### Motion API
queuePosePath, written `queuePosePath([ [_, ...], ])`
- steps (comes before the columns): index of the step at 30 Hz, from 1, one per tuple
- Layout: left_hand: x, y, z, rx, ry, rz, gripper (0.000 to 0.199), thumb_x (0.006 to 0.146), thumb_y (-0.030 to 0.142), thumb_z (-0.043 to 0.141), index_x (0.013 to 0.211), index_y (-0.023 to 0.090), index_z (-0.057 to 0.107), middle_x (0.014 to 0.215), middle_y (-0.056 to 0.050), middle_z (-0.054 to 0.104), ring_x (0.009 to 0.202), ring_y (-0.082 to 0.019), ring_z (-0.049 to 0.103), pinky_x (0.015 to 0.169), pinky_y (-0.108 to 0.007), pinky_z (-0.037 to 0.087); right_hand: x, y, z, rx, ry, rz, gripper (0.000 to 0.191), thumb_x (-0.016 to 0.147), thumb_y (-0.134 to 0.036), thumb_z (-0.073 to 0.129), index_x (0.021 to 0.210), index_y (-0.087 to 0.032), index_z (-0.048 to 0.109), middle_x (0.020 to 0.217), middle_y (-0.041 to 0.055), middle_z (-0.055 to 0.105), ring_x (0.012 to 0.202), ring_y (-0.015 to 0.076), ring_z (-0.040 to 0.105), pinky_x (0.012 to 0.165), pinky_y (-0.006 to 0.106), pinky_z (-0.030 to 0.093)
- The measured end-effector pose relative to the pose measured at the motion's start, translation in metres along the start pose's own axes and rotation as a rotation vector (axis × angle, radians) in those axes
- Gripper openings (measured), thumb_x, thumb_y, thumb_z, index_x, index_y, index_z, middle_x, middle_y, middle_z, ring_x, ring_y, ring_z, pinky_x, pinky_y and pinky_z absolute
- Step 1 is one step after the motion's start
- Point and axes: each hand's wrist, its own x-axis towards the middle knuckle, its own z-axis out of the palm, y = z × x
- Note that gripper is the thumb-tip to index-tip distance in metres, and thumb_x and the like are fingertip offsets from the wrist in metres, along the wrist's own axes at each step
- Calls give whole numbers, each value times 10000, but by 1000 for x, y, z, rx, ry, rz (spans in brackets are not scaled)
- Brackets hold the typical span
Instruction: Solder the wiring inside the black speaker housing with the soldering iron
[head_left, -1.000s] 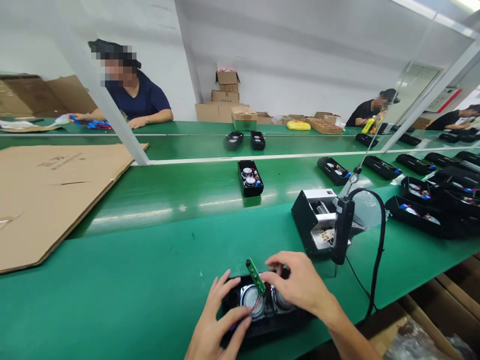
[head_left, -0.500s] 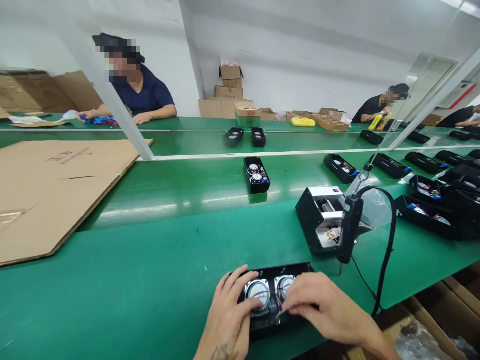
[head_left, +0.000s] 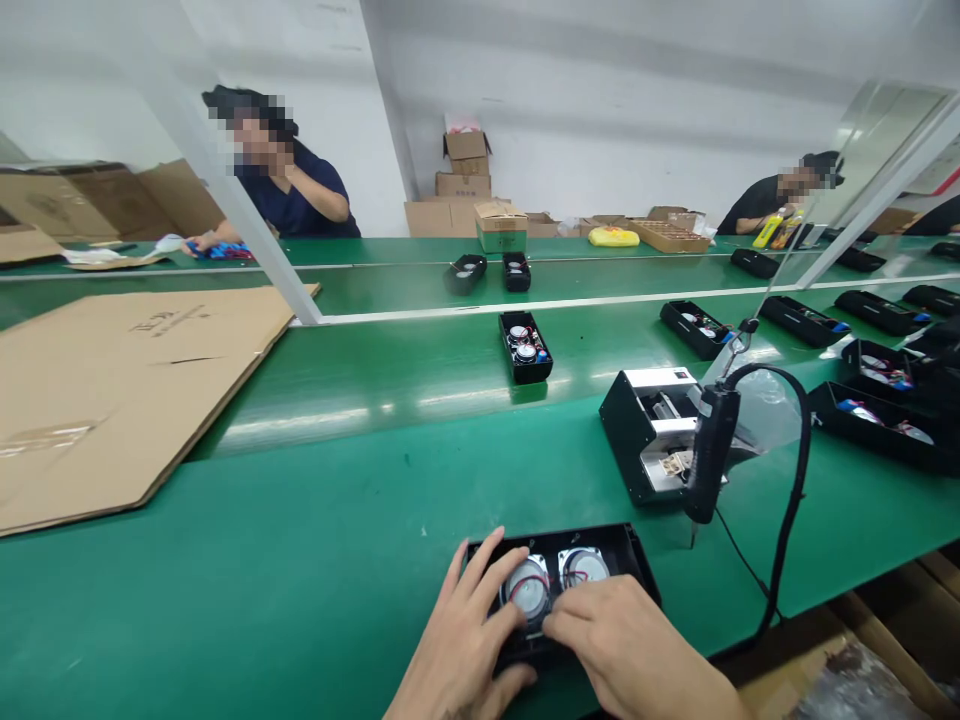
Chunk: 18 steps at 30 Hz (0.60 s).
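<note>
A black speaker housing (head_left: 637,555) lies open side up on the bench before me. Two round speaker drivers with red and dark wires sit in it, a left driver (head_left: 529,592) and a right driver (head_left: 583,566). My left hand (head_left: 469,630) rests across the housing's left end, fingers spread, the tips on and around the left driver. My right hand (head_left: 611,630) reaches in from the right, its fingers bent and pressed together just below the gap between the drivers. What those fingertips pinch is hidden behind the hand.
Right of the housing hangs an electric screwdriver (head_left: 712,455) on a cord, beside a black-and-white dispenser machine (head_left: 649,435). Further back lies another wired housing (head_left: 525,347). Flat cardboard (head_left: 142,390) covers the left side. More housings (head_left: 885,430) stand right. Two people sit across the bench.
My right hand has moved left and closer to my left hand, uncovering the right driver. The left thumb has shifted toward the near edge. The person at far left has raised a hand.
</note>
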Motion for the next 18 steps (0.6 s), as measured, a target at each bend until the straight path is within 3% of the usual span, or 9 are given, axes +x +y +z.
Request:
queuePosePath([
  [5, 1, 2, 2, -19, 32, 18, 427, 629, 149, 738, 1036, 275, 710, 1587, -52, 595, 1610, -404, 327, 1331, -718, 159, -2, 1, 9, 96, 66, -1, 323, 936, -55, 556, 1152, -236, 713, 1067, 14, 811, 891, 206, 749, 721, 335, 474],
  [9, 3, 1, 1, -50, 84, 46, 284, 742, 221, 739, 1016, 293, 718, 1543, -3, 631, 1663, -347, 213, 1372, -605, 6, -8, 1, 26, 159, 212, 45, 327, 882, -74, 634, 1141, -257, 713, 1066, 9, 799, 903, 213, 742, 807, 308, 512],
  [14, 6, -1, -3, -13, 55, 96, 298, 724, 206, 740, 1008, 292, 722, 1479, 11, 676, 1685, -354, 136, 1369, -585, -69, -4, -1, 54, 10, 538, -108, 290, 927, 6, 484, 1019, -203, 663, 892, 12, 767, 723, 190, 694, 740, 342, 465],
  [18, 7, 1, -8, 43, 24, 126, 398, 631, 108, 692, 994, 271, 721, 1462, -1, 682, 1694, -382, 69, 1365, -624, -67, 4, -7, 65, -141, 684, -119, 321, 1078, -53, 391, 899, -194, 617, 762, -10, 722, 643, 168, 656, 751, 364, 420],
])
